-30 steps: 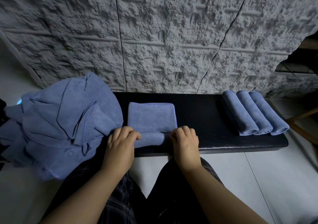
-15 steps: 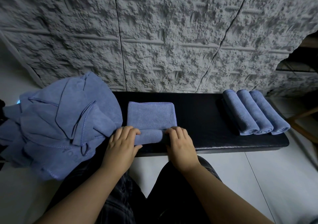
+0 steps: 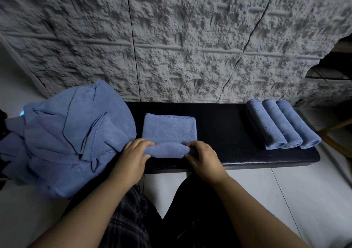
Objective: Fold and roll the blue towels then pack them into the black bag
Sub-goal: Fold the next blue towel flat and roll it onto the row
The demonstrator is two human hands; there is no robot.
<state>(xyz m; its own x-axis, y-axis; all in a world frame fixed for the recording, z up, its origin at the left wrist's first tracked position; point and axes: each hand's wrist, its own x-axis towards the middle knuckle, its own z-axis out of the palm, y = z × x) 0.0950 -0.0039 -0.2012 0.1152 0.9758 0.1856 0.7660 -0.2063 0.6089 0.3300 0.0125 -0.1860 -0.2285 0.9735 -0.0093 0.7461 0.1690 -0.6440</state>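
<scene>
While the folded blue towel [image 3: 169, 128] lies flat near the middle of the black bench [image 3: 224, 133], its near edge is turned up into a thick roll [image 3: 165, 149] that runs across the lower centre of the frame. The left hand [image 3: 133, 155] grips the left end of that roll, fingers curled over the top and thumb below, and the right hand [image 3: 204, 157] grips the right end the same way, so the two hands sit well apart with the roll between them. The unrolled part of the towel stretches away from the hands toward the rough grey wall [image 3: 181, 38] that fills the upper half of the frame. At the right end of the bench three rolled towels [image 3: 282, 123] lie side by side, touching one another, their spiral ends turned toward the camera. At the left of the frame a loose heap of blue towels [image 3: 66, 133] covers the left end of the bench and spills past its front edge. Below the bench a pale tiled floor [image 3: 285, 200] shows, and the person's legs in dark plaid cloth [image 3: 129, 219] fill the bottom centre
</scene>
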